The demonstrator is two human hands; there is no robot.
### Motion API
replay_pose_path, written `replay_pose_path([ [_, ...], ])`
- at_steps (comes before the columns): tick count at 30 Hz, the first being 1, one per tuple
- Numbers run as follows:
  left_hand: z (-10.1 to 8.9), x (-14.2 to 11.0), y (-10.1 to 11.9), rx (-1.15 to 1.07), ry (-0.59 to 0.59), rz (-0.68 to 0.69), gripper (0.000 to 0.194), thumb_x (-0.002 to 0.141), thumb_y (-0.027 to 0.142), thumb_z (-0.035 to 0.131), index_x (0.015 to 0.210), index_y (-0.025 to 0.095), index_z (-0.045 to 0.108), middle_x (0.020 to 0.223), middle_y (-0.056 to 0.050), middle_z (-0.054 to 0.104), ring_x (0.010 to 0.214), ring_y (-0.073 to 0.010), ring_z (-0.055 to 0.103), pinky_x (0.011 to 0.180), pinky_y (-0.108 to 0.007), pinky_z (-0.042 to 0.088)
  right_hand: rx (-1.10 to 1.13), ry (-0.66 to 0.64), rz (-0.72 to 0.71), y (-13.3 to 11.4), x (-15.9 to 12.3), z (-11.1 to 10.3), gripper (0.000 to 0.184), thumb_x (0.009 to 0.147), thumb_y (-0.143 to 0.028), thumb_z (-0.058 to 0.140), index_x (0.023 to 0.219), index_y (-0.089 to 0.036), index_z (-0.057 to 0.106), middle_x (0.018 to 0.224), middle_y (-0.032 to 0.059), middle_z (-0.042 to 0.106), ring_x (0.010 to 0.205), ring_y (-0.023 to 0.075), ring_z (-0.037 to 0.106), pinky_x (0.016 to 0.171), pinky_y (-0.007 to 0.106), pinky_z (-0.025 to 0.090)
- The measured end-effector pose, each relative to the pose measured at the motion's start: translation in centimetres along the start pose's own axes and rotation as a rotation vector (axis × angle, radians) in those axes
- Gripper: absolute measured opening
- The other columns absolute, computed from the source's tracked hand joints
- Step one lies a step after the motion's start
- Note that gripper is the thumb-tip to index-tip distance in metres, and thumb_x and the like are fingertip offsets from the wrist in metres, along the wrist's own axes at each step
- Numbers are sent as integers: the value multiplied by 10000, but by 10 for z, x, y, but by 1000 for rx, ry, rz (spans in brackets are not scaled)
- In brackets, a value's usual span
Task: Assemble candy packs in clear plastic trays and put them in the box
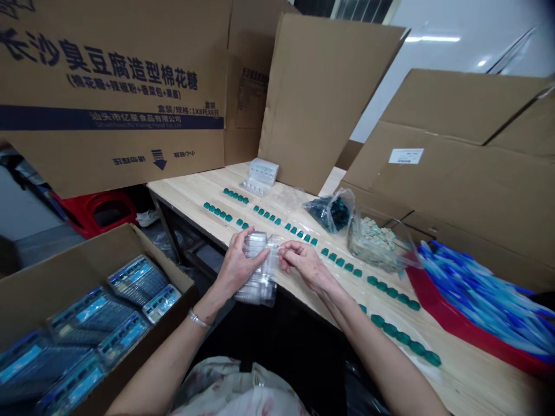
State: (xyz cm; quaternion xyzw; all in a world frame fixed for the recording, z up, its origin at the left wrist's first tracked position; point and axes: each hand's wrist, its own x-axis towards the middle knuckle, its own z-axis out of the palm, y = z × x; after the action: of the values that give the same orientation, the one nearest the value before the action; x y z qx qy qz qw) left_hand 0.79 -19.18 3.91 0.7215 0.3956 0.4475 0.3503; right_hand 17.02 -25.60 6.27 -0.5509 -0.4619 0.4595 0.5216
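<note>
My left hand (236, 267) grips a clear plastic blister pack (259, 282) on the wooden worktable (191, 199), wrapping around its left side. My right hand (307, 267) is pinched against the pack's upper right edge. Its fingertips hide whatever lies between them. Rows of small teal-green moulded pieces (342, 262) run across the table just beyond and to the right of my right hand. A bag of dark teal pieces (332, 211) and a bag of beige pieces (372, 245) stand farther right.
An open cardboard box (93, 306) of blue-carded packs sits at lower left, beside the table. Clear plastic trays (260, 176) are stacked at the table's back. A red tray (451, 318) of blue and white items lies at right. Large cardboard sheets stand behind the table.
</note>
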Motion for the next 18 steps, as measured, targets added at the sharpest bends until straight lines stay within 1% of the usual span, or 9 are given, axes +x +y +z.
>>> replay_pose_path([
  [3, -3, 2, -5, -14, 43, -29, 560, 714, 391, 659, 1210, 191, 491, 1191, -98, 524, 1112, -219, 510, 969, -368, 394, -31, 73, -44, -21, 11, -34, 118, 716, -269, 595, 703, -152, 593, 533, -17, 557, 438, 68, 463, 447, 203, 368],
  [6, -3, 3, -9, -32, 13, -24, 545, 749, 408, 623, 1228, 191, 479, 1194, -104, 515, 1114, -219, 514, 972, -371, 392, -168, 288, -206, -55, 36, -80, 119, 753, -251, 557, 723, -140, 589, 605, 1, 568, 491, 61, 480, 494, 206, 380],
  [8, -1, 2, -11, -51, -4, -12, 503, 795, 404, 569, 1239, 190, 470, 1206, -109, 509, 1130, -214, 506, 984, -370, 381, -213, 376, -223, -69, 51, -102, 136, 776, -263, 548, 723, -139, 562, 569, -7, 549, 477, 59, 467, 497, 211, 370],
  [9, 0, 2, -11, -60, -10, -8, 485, 813, 399, 547, 1243, 189, 465, 1214, -111, 504, 1141, -211, 499, 991, -369, 374, -237, 410, -225, -71, 55, -107, 123, 780, -256, 551, 730, -144, 549, 538, -22, 531, 457, 56, 452, 488, 209, 359],
  [11, 2, 1, -11, -65, -20, -5, 481, 823, 393, 533, 1249, 182, 458, 1224, -115, 496, 1153, -210, 489, 1001, -364, 365, -276, 413, -205, -65, 55, -100, 111, 763, -250, 584, 737, -148, 547, 503, -36, 519, 432, 60, 447, 472, 211, 354],
  [13, 3, 1, -10, -60, -29, 4, 490, 824, 387, 533, 1255, 170, 450, 1222, -120, 491, 1157, -211, 486, 1006, -360, 361, -296, 305, -153, -47, 45, -72, 154, 723, -277, 643, 741, -141, 574, 538, -13, 568, 450, 84, 500, 478, 223, 392],
  [14, 4, 0, -9, -56, -31, 10, 488, 828, 382, 528, 1257, 166, 447, 1218, -122, 491, 1157, -211, 486, 1008, -361, 359, -293, 187, -105, -37, 38, -54, 195, 716, -319, 659, 751, -139, 592, 560, 0, 593, 461, 96, 523, 488, 233, 417],
  [16, 4, 0, -8, -46, -29, 20, 482, 834, 378, 519, 1258, 161, 444, 1210, -125, 492, 1153, -213, 488, 1008, -367, 361, -158, -105, -5, -20, 21, -17, 259, 755, -402, 624, 806, -150, 595, 605, 2, 615, 503, 107, 561, 526, 243, 458],
  [18, 5, 0, -7, -41, -25, 33, 473, 840, 377, 510, 1256, 161, 444, 1202, -124, 494, 1146, -214, 490, 1001, -372, 367, -56, -211, 19, -11, 8, 10, 290, 767, -439, 609, 768, -149, 584, 579, -7, 603, 509, 103, 567, 540, 239, 469],
])
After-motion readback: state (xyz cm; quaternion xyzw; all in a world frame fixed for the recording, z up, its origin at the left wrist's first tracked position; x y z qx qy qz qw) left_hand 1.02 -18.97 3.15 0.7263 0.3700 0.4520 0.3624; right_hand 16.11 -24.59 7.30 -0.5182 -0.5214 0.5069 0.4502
